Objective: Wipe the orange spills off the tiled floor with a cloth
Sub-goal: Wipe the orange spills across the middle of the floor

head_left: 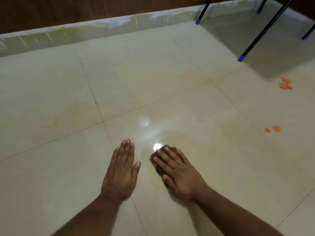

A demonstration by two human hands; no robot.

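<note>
Cream glazed tiled floor (pixel 170 68) fills nearly the whole view, glossy, with thin grout lines and a bright lamp reflection just beyond the fingertips of the right hand (pixel 177 172). Faint tan film (pixel 187 138) spreads over the tiles ahead of and to the right of that hand, judged to be thinned orange residue. Skirting (pixel 102 29) runs along the far edge, well beyond both hands; black furniture legs (pixel 265 29) with blue feet stand far off to the right. Left hand (pixel 121 169) lies flat on bare tile, fingers straight and together, holding nothing, seemingly a brace. Right hand, just beside it, lies spread and flat, pressing down a small dark cloth (pixel 157 157); fingers straight, not curled round it, cloth showing only past the fingertips and thumb side. Two clusters of orange spills remain: the farther spill (pixel 285 83), well off to the right and ahead of the right hand near the shadow of the furniture, and the nearer spots (pixel 272 129), a smaller pair, to the right. Step in hand appears to be working out the film under the cloth. To do it well: keep the palm weight even, overlap strokes, draw residue inward rather than spreading it, refold to a clean face before reaching right for the solid spots.
</note>
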